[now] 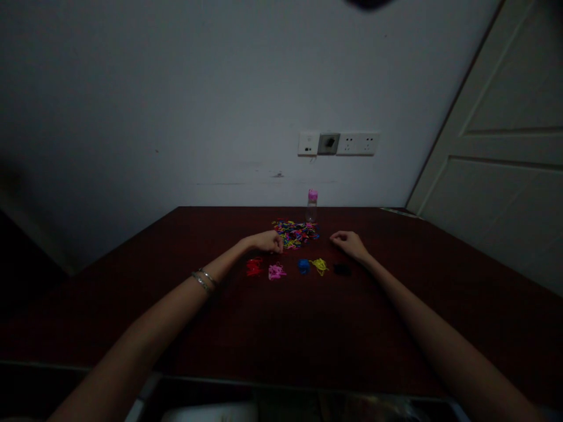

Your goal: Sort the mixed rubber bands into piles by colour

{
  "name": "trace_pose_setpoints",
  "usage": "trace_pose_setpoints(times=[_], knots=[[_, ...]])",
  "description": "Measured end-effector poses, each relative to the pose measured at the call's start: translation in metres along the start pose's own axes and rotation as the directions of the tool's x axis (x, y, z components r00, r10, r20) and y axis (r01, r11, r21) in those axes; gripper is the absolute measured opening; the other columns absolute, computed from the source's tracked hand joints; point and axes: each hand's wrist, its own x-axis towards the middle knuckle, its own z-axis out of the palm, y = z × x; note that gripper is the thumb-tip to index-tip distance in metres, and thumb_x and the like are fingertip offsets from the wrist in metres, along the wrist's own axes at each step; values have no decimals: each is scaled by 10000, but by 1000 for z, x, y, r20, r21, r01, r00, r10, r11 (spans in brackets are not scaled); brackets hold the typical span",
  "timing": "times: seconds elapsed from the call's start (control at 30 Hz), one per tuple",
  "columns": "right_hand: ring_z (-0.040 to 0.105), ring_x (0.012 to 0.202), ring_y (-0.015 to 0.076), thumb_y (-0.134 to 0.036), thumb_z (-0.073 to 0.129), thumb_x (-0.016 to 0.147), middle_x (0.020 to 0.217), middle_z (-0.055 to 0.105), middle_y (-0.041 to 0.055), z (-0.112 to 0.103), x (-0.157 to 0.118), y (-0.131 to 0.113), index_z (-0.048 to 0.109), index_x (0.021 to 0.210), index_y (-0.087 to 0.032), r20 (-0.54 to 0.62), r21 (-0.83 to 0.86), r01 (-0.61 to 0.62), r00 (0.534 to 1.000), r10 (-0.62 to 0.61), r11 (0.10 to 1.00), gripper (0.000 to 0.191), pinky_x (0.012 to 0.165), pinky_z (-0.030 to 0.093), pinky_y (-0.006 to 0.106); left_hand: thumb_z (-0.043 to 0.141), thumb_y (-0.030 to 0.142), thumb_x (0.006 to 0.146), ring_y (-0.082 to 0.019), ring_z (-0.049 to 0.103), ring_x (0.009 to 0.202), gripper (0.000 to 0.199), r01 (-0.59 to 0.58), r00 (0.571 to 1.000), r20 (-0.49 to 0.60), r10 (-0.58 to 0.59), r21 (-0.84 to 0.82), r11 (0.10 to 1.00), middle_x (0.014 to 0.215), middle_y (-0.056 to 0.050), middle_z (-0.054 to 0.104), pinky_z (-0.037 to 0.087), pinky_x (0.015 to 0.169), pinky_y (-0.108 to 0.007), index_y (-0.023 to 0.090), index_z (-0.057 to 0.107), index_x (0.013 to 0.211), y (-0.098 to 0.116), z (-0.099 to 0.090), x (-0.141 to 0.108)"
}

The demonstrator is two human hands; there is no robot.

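My left hand (269, 241) is closed, palm down, at the left edge of a mixed pile of small coloured rubber bands (297, 233). A bit of red shows by its fingertips; whether they grip it is too small to tell. To the pile's right, my right hand (349, 242) rests on the table with fingers bent together; anything between them is hidden. Nearer me, sorted by colour, lie red bands (254, 266), pink bands (277, 271), blue bands (303, 266), yellow bands (319, 266) and a dark, probably black, heap (342, 269).
Behind the pile stands a clear bottle (311, 210) with a pink cap. The dark red table (281, 334) meets a wall with sockets (357, 143). A pale door (497, 176) is at the right. Below the front edge is an open space with blurred items.
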Motion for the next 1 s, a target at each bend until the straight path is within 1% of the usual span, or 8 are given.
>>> trace_pose_setpoints(times=[0.13, 0.27, 0.5, 0.6, 0.7, 0.83, 0.9, 1.0], knots=[[580, 694, 173, -320, 509, 677, 771, 664, 52, -1, -1, 0, 668, 803, -144, 3, 10, 3, 1000, -3, 1000, 268, 651, 424, 261, 613, 161, 539, -76, 437, 450, 95, 41, 999, 36, -40, -18, 999, 480, 15, 526, 305, 462, -190, 111, 635, 617, 2, -8, -7], [581, 702, 177, -316, 506, 680, 772, 664, 54, -1, -2, -1, 668, 801, -144, 0, 22, 4, 1000, -4, 1000, 266, 645, 424, 263, 621, 181, 526, -75, 428, 450, 100, 121, 987, 104, -119, -14, 993, 473, 15, 526, 290, 451, -185, 128, 644, 607, -6, -27, -19], [576, 685, 177, -309, 505, 677, 739, 653, 54, 0, -2, -1, 670, 800, -141, -18, 13, 6, 1000, -5, 1000, 265, 612, 413, 261, 685, 299, 521, -64, 345, 367, 208, 350, 887, 305, -345, 41, 936, 447, 9, 496, 185, 369, -195, 156, 668, 670, -21, -45, -44], [579, 692, 177, -307, 503, 679, 751, 656, 55, 0, -2, -1, 666, 806, -139, -8, 18, 10, 1000, -10, 1000, 266, 620, 413, 261, 688, 331, 529, -61, 341, 371, 257, 335, 905, 284, -316, -18, 942, 469, 8, 498, 181, 365, -194, 158, 671, 719, -24, -48, -46], [583, 701, 175, -309, 496, 685, 766, 664, 56, -1, -4, -3, 663, 800, -140, -3, 21, 18, 1000, -17, 1000, 263, 632, 415, 259, 667, 343, 554, -61, 356, 391, 273, 277, 950, 175, -259, -89, 957, 496, 8, 510, 205, 376, -193, 153, 666, 750, -30, -52, -43], [585, 707, 176, -304, 499, 684, 774, 670, 57, -3, -6, -9, 667, 789, -143, -12, 4, 20, 1000, -20, 1000, 255, 647, 418, 260, 614, 360, 607, -61, 358, 398, 285, 211, 970, -102, -223, -116, 971, 503, 16, 505, 233, 395, -200, 135, 648, 777, -44, -51, -31], [585, 711, 176, -299, 501, 684, 780, 672, 58, -3, -7, -11, 668, 789, -143, -12, -7, 22, 1000, -22, 1000, 251, 647, 420, 257, 571, 388, 645, -65, 358, 404, 299, 181, 928, -308, -209, -118, 976, 489, 19, 488, 246, 408, -204, 120, 639, 757, -53, -47, -25], [588, 710, 172, -289, 499, 689, 779, 675, 57, -3, -8, -12, 666, 788, -144, -14, -15, 25, 1000, -25, 1000, 242, 645, 425, 248, 503, 427, 692, -73, 375, 429, 343, 130, 800, -574, -173, -116, 985, 461, 21, 457, 264, 432, -200, 108, 630, 690, -66, -39, -15]])
